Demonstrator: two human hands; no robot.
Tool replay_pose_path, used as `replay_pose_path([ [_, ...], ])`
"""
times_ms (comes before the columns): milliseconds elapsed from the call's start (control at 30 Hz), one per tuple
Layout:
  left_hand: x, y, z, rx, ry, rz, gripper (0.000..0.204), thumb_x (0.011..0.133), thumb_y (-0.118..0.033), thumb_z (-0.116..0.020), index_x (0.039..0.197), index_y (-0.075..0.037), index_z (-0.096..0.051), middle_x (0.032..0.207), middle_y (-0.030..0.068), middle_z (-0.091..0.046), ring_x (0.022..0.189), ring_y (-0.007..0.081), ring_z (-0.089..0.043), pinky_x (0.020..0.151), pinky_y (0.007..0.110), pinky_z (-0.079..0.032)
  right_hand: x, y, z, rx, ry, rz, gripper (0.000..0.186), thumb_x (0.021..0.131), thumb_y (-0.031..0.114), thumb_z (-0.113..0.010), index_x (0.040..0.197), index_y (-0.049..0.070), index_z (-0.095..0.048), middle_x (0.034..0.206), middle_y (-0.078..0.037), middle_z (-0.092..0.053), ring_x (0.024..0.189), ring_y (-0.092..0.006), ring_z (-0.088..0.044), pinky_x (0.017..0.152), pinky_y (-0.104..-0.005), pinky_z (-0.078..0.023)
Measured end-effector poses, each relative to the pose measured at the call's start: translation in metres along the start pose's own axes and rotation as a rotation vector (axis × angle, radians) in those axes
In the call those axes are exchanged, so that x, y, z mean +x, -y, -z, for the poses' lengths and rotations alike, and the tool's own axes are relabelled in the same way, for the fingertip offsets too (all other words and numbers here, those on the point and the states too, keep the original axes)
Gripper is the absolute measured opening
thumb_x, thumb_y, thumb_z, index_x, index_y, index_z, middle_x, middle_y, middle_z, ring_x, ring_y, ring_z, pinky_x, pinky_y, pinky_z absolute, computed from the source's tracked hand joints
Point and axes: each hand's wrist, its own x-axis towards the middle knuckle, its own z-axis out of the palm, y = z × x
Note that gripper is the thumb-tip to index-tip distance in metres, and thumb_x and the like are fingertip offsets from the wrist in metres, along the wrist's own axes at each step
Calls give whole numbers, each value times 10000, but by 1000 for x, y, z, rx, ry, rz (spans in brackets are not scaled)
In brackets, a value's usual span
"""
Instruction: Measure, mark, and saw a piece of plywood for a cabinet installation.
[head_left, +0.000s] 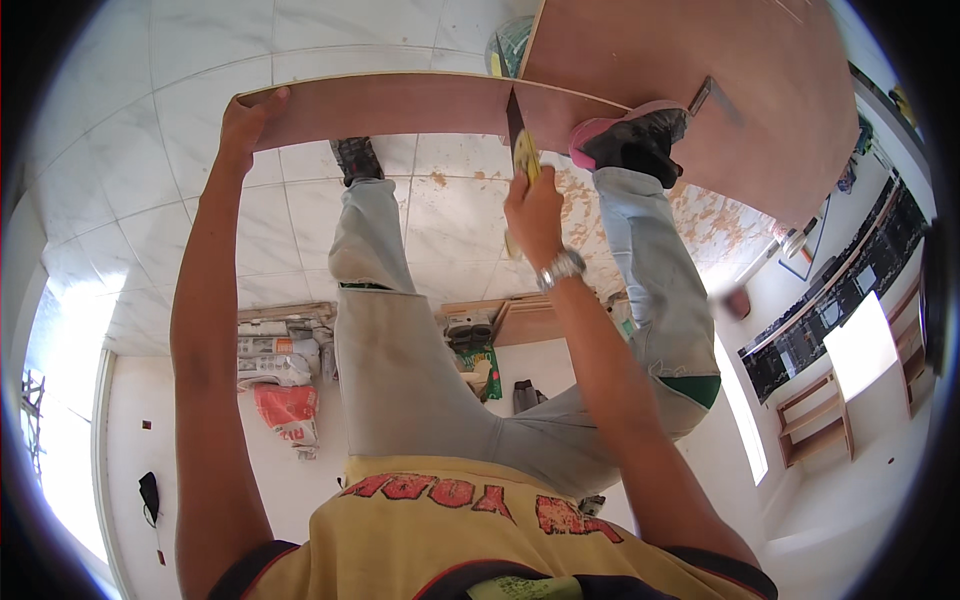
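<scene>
A long, narrow reddish-brown wooden board (390, 105) spans crosswise in front of me. At its far left end my left hand (249, 125) is closed around the edge, thumb on the face. My right hand (536, 212) grips the yellow handle of a handsaw (517, 125). The saw's dark blade crosses the board right of its middle, its tip showing beyond the far edge. How deep the cut runs, I cannot tell. My right shoe (635, 140), dark with pink, presses on the board's right end, which lies on a large brown wooden sheet (640, 50).
A metal square-shaped tool (702, 95) lies on the sheet. Sawdust (580, 210) is scattered over the white tiled floor (200, 130). My left shoe (357, 160) stands on the tiles. A roundish green object (511, 42) shows beside the sheet; bags (287, 410) lie behind me.
</scene>
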Motion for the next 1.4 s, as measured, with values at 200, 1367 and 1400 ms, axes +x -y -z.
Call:
replay_pose_path([
  [200, -31, -39, -40, 867, -667, -65, 885, 757, -448, -863, 1471, -112, -461, 1407, 197, -530, 1315, 281, -534, 1095, 478, -432, 32, 8, -12, 276, 164, -52, 307, 1023, 232, -538, 1158, -20, -425, 739, -285, -673, 694, -491, -685, 539, -524, -553],
  [1367, 1, -96, -251, 1069, 401, -408, 453, 810, -371, -759, 1145, -69, -718, 1140, 144, -737, 1146, 305, -679, 956, 481, -530, 83, 28, 41, -136, 334, -47, 352, 926, 187, -625, 1110, -86, -503, 907, -350, -678, 890, -518, -679, 754, -545, -558],
  [1400, 1, -93, -246, 1067, 402, -388, 444, 810, -367, -756, 1137, -69, -719, 1137, 144, -737, 1149, 302, -678, 959, 479, -529, 65, 20, 48, -129, 324, 28, 352, 927, 188, -623, 1103, -91, -500, 907, -353, -676, 881, -522, -677, 754, -544, -559],
])
